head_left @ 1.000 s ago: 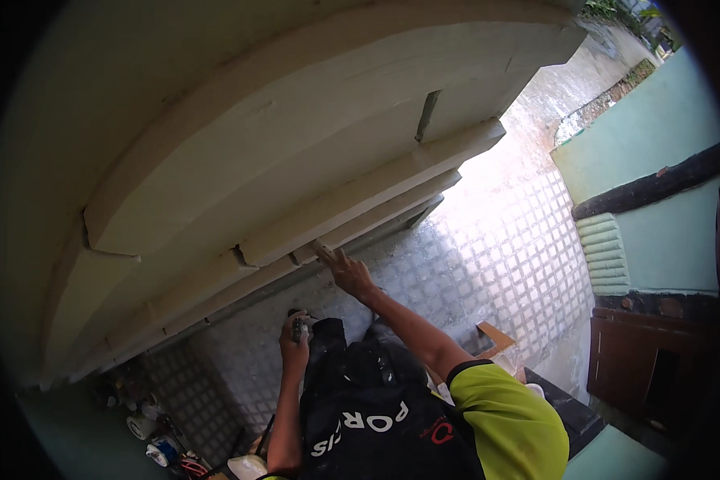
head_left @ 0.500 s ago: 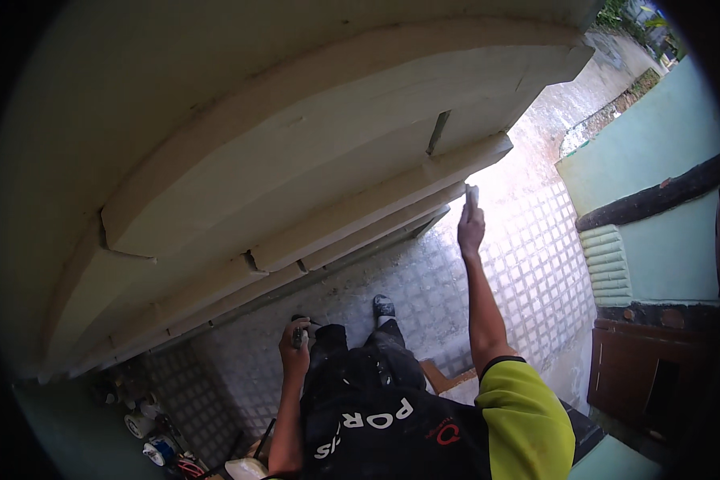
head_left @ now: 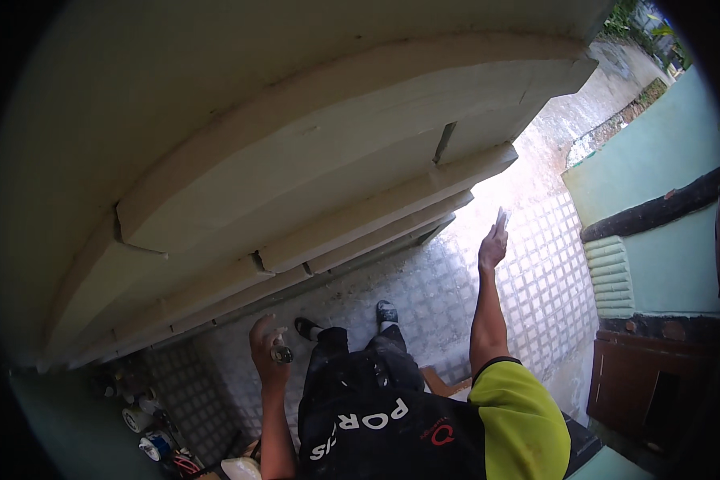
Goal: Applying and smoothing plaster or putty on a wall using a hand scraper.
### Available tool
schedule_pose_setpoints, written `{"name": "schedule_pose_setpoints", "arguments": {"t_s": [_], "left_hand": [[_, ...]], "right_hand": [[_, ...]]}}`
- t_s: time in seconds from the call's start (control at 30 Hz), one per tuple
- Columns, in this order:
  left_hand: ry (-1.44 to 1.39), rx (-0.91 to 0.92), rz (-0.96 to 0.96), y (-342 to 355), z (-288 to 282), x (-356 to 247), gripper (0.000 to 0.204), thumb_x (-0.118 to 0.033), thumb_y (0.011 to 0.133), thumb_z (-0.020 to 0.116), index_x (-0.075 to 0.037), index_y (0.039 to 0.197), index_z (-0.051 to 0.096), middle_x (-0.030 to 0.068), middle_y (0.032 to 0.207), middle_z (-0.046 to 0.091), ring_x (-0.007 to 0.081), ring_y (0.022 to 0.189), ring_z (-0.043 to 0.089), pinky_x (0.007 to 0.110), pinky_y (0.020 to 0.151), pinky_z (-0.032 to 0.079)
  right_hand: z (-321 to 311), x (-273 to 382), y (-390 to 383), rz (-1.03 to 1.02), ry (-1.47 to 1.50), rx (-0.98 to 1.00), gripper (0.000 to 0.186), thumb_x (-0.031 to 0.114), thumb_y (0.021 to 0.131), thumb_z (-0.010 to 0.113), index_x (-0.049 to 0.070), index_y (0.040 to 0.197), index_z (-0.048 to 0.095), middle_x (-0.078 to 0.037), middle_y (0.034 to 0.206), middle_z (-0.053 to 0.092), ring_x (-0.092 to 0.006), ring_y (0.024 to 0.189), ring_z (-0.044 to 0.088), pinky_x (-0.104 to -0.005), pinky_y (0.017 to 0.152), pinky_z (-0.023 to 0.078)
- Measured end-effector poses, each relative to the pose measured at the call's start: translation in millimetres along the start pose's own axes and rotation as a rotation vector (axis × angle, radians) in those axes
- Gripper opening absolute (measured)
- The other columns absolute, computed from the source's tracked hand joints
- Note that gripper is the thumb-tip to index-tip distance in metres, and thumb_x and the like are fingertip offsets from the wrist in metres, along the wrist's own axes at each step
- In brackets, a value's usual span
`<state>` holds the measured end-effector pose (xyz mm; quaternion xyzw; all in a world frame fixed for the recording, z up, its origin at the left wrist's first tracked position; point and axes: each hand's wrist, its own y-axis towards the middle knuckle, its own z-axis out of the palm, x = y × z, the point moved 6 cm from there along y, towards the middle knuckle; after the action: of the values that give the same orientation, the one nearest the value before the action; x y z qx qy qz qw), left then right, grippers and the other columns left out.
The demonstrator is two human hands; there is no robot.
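My left hand (head_left: 266, 342) is closed on a small dark, metallic tool (head_left: 282, 354), low below the stepped cream plaster ledges (head_left: 384, 192); I cannot make out the tool's exact shape. My right hand (head_left: 490, 250) grips a narrow, pale flat tool (head_left: 503, 220), held out to the right of the ledge ends, apart from them, over the tiled floor. The overhanging moulding (head_left: 312, 120) has dark gaps at several joints. My feet in dark footwear (head_left: 386, 313) stand below, between the two hands.
Green walls (head_left: 640, 152) with a dark beam (head_left: 656, 208) are at right, above a brown wooden panel (head_left: 632, 376). Tubs and rolls (head_left: 156, 444) lie at lower left. A wooden piece (head_left: 440, 384) is by my legs. A pale path (head_left: 608, 72) runs off toward plants at top right.
My right hand has moved from the ledge joint rightward past the ledge ends, then slightly down and outward. My left hand has shifted left. The ledges now appear slightly lower and further right.
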<state>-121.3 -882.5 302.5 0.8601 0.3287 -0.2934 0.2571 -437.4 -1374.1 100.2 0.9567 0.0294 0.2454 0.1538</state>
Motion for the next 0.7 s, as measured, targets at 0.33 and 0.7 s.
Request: {"name": "schedule_pose_setpoints", "arguments": {"t_s": [0.33, 0.7], "left_hand": [[0.474, -0.258, 0.26, 71, -47, 5, 0.055, 0.006, 0.074, 0.06, -0.013, 0.126, 0.057, 0.0183, 0.146, 0.04, 0.0378, 0.139, 0.037, 0.052, 0.109, 0.033], [0.531, -0.372, 0.179, 82, -18, 22, 0.072, 0.001, 0.075, 0.064, -0.013, 0.144, 0.048, 0.0144, 0.138, 0.043, 0.0404, 0.135, 0.037, 0.053, 0.11, 0.03]], "right_hand": [[25, 224, -247, -0.78, 0.275, 0.963, 0.058, 0.006, 0.093, 0.056, 0.024, 0.148, 0.044, -0.017, 0.129, 0.061, -0.0367, 0.1, 0.065, -0.0459, 0.076, 0.056], [30, 188, -151, -0.357, 0.71, 0.277, 0.064, 0.002, 0.098, 0.045, 0.008, 0.156, 0.02, -0.022, 0.155, 0.034, -0.0458, 0.127, 0.049, -0.0462, 0.1, 0.044]]}}
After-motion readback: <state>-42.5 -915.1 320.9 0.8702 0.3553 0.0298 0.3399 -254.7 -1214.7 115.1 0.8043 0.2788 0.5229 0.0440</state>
